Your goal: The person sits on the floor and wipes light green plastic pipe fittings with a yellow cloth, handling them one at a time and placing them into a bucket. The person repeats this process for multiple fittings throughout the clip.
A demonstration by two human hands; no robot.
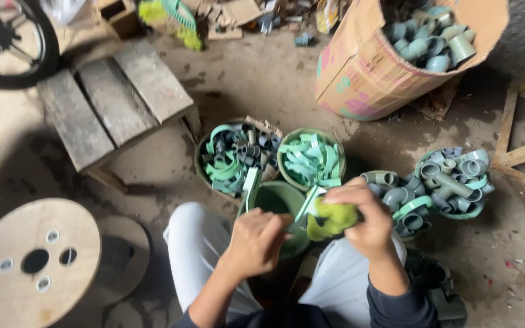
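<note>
Left hand: the left hand (255, 240) is closed on the rim of a green bucket (277, 200) held between the knees; a green strip (251, 184) stands just above it.
Right hand: the right hand (363, 218) is clamped on a yellow-green cloth (330, 220), pressed against a pale green strip (307, 203) over the bucket.
Hands: near each other, not touching.
Around: baskets of green strips (311, 159) and grey pipe fittings (454, 179) are set ahead; a cardboard drum (366, 73), a wooden stool (113, 100) and a wooden spool (31, 261) are seen nearby.
</note>
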